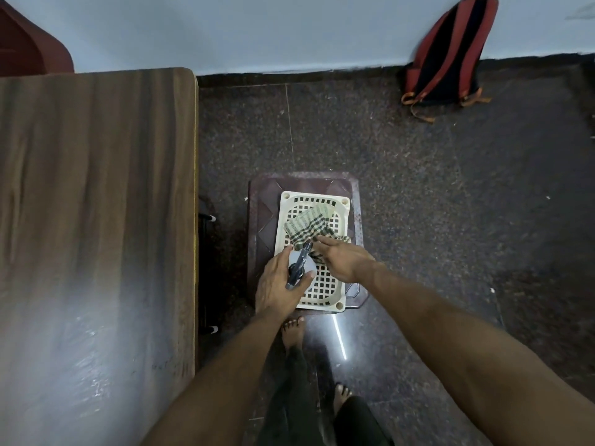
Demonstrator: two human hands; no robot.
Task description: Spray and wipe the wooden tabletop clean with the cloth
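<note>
The wooden tabletop [96, 204] fills the left of the view, with a pale glare on its near part. To its right a cream perforated basket [325, 289] rests on a dark brown stool [264, 207]. A green checked cloth [309, 225] lies in the basket. My left hand [278, 284] is wrapped around a spray bottle [301, 267] with a white body and dark trigger head, standing in the basket. My right hand [344, 257] rests on the near edge of the cloth, fingers closing on it.
A red and black backpack [450, 56] leans on the far wall at the right. A dark red chair [29, 43] stands behind the table. My bare feet [293, 329] are on the dark speckled floor just before the stool.
</note>
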